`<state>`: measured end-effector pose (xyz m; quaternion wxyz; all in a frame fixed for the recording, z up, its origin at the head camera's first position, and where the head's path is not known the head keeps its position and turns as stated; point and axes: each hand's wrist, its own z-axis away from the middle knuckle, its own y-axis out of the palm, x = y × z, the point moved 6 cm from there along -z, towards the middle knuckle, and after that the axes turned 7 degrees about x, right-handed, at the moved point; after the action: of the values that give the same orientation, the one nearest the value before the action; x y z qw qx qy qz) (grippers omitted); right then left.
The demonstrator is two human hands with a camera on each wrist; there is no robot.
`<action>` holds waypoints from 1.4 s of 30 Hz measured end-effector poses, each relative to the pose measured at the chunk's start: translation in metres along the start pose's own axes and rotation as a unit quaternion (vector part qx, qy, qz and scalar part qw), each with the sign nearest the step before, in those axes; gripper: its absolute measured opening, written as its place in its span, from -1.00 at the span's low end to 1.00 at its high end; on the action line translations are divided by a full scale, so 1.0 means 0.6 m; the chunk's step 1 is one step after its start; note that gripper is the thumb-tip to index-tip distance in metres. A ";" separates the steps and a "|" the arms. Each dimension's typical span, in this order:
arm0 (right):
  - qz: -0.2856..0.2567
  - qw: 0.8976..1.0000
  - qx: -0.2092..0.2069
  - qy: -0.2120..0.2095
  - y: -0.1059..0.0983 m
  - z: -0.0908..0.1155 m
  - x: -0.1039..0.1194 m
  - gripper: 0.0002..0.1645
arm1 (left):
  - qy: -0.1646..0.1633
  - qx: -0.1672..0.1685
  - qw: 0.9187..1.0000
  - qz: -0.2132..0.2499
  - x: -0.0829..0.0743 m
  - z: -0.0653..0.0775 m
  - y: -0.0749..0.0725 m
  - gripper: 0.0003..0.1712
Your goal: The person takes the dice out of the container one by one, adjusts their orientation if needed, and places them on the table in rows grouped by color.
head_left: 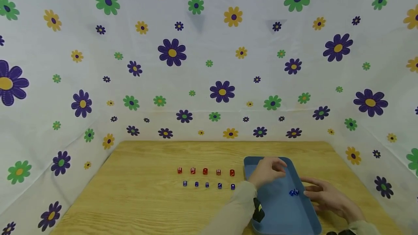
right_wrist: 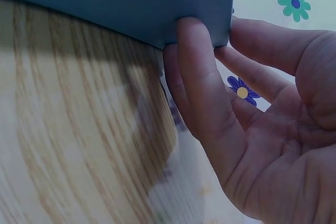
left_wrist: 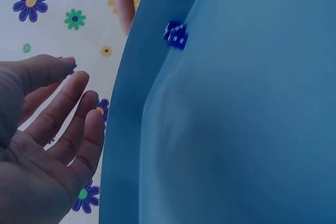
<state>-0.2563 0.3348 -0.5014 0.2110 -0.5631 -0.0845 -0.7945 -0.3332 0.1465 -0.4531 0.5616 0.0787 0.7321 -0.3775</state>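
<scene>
In the head view my left hand (head_left: 268, 171) hovers over the far part of a blue tray (head_left: 277, 213), its fingers loosely bent. The left wrist view shows nothing between that hand's thumb and fingers. Two blue dice (head_left: 294, 192) lie close together in the tray by its right wall; blue dice (left_wrist: 176, 35) also show in the left wrist view. My right hand (head_left: 330, 197) is at the tray's right side. In the right wrist view its fingertips (right_wrist: 193, 27) touch the tray's outer wall (right_wrist: 121, 3), with the thumb by the rim.
Left of the tray, a row of several red dice (head_left: 205, 171) stands on the wooden table (head_left: 137, 198). A row of several blue dice (head_left: 207, 184) lies nearer to me. Flower-printed white cloth (head_left: 209, 75) surrounds the table at the back and sides.
</scene>
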 end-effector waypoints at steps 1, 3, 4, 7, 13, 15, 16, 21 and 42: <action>-0.001 1.000 0.004 -0.002 0.000 0.000 0.000 -0.08 | -0.005 -0.002 1.000 0.004 0.001 -0.002 0.007 -0.73; -0.001 1.000 0.009 -0.002 0.001 0.001 -0.001 -0.08 | -0.014 -0.007 1.000 0.014 0.001 -0.006 0.019 -0.74; -0.002 1.000 0.010 0.000 0.001 0.002 -0.001 -0.08 | -0.019 -0.008 1.000 0.019 0.001 -0.008 0.024 -0.74; 0.000 1.000 0.009 0.002 0.000 0.002 0.002 -0.08 | -0.029 -0.013 0.999 0.026 0.000 -0.011 0.035 -0.75; 0.000 1.000 0.008 0.003 -0.001 0.003 0.003 -0.07 | -0.044 0.005 0.999 0.004 0.012 -0.010 0.055 -0.70; -0.001 1.000 0.006 0.007 -0.001 0.003 0.001 -0.07 | -0.056 0.017 0.998 0.000 0.017 -0.010 0.063 -0.66; -0.002 1.000 0.006 0.007 -0.001 0.003 0.001 -0.07 | -0.061 0.022 0.998 -0.003 0.020 -0.010 0.066 -0.64; -0.004 1.000 0.015 -0.003 0.000 0.005 0.005 -0.08 | -0.080 0.044 0.995 -0.037 0.026 -0.012 0.075 -0.55; -0.007 1.000 0.020 -0.003 -0.001 0.003 -0.003 -0.09 | -0.085 0.050 0.993 -0.072 0.033 -0.012 0.091 -0.67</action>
<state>-0.2543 0.3365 -0.5020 0.2166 -0.5603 -0.1049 -0.7926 -0.3163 0.1835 -0.4956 0.5884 0.0218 0.6656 -0.4587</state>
